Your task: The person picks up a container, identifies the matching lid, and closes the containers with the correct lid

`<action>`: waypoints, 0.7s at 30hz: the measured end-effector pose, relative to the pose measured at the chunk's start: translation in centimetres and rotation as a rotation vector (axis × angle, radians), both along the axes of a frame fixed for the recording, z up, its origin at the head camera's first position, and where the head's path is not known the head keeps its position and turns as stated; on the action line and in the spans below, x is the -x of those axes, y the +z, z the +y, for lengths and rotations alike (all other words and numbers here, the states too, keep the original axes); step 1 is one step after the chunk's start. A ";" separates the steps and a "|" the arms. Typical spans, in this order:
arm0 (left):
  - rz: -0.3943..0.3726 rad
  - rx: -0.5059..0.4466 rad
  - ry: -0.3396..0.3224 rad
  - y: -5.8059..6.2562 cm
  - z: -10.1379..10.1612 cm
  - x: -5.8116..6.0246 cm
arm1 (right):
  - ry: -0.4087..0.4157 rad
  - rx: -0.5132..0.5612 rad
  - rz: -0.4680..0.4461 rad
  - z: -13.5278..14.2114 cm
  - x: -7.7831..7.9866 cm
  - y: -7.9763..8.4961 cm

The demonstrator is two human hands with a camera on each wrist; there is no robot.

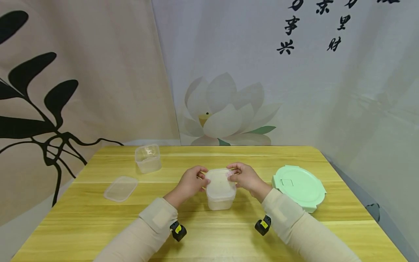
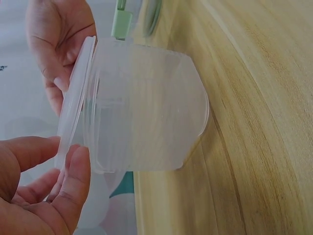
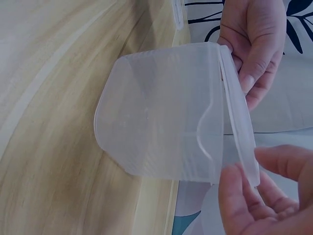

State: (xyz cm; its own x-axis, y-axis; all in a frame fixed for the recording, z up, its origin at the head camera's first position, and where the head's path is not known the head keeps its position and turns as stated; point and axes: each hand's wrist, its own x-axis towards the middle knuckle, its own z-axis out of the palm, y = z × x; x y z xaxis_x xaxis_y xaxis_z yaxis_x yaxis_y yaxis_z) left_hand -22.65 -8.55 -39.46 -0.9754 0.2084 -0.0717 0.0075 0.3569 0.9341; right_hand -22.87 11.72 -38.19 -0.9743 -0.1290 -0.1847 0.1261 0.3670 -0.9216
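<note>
A clear plastic food container (image 1: 221, 203) stands upright on the table in front of me. Over its mouth is a translucent square lid (image 1: 218, 179), tilted: one edge lies close to the rim, while a gap shows at the opposite edge in both wrist views. My left hand (image 1: 192, 180) pinches the lid's left side between thumb and fingers. On the other side, my right hand (image 1: 246, 178) pinches it too. In the left wrist view the container wall (image 2: 151, 107) looks see-through, and I make out no contents.
A second clear container (image 1: 148, 160), without a lid, sits at the back left of the wooden table (image 1: 209, 240). A loose translucent lid (image 1: 121, 189) lies flat in front of it. To the right is a round mint-green lid with clips (image 1: 299, 185).
</note>
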 end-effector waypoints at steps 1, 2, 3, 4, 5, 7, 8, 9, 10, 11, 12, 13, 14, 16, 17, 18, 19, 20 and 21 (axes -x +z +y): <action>-0.001 -0.001 -0.001 0.0 0.0 0.0 | -0.003 -0.004 0.002 0.0 0.0 0.0; -0.002 -0.002 -0.002 0.0 0.0 0.0 | -0.005 -0.009 0.007 0.0 0.0 -0.1; -0.002 -0.003 -0.002 0.0 0.0 0.0 | -0.006 -0.014 0.011 -0.1 0.0 -0.1; -0.003 -0.003 -0.001 0.0 0.0 0.0 | -0.006 -0.023 0.016 -0.1 0.0 -0.2; -0.004 -0.002 -0.001 0.0 0.0 0.0 | -0.005 -0.031 0.021 -0.1 0.0 -0.2; -0.007 -0.001 0.002 0.0 0.0 0.0 | -0.003 -0.050 0.037 -0.1 0.1 -0.4; -0.011 -0.003 0.004 0.0 0.0 0.0 | -0.002 -0.058 0.045 -0.1 0.1 -0.4; -0.010 -0.002 0.003 0.0 0.0 0.0 | 0.000 -0.064 0.051 0.0 0.1 -0.5; -0.013 -0.002 0.005 0.0 0.0 0.0 | 0.001 -0.073 0.057 0.0 0.1 -0.5; -0.016 -0.003 0.006 0.0 0.0 0.0 | 0.001 -0.077 0.062 0.0 0.1 -0.6; -0.019 -0.005 0.007 -0.1 0.0 -0.1 | 0.002 -0.081 0.064 0.0 0.1 -0.7; -0.021 -0.006 0.007 -0.1 0.0 -0.1 | 0.002 -0.081 0.064 0.0 0.1 -0.7; -0.023 -0.006 0.008 -0.1 0.0 -0.1 | 0.005 -0.082 0.063 0.0 0.1 -0.8; -0.022 -0.002 0.009 -0.1 0.0 -0.1 | 0.009 -0.084 0.059 0.1 0.2 -0.9; -0.023 -0.001 0.010 -0.1 0.0 -0.1 | 0.012 -0.083 0.055 0.1 0.2 -1.0; -0.022 0.001 0.012 -0.1 0.0 -0.2 | 0.014 -0.082 0.051 0.1 0.2 -1.0; -0.022 0.004 0.014 -0.1 0.0 -0.2 | 0.018 -0.082 0.050 0.1 0.2 -1.1; -0.020 0.008 0.016 -0.1 0.0 -0.2 | 0.020 -0.079 0.045 0.1 0.2 -1.1; -0.016 0.012 0.014 -0.1 0.0 -0.3 | 0.023 -0.079 0.043 0.1 0.2 -1.2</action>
State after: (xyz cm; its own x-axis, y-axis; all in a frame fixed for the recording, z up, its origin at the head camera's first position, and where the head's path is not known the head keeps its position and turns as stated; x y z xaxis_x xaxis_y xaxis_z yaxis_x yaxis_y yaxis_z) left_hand -22.35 -8.51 -39.56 -0.9769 0.1941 -0.0898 -0.0123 0.3680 0.9297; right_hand -23.10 11.82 -39.35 -0.9784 -0.1383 -0.1535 0.0779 0.4407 -0.8942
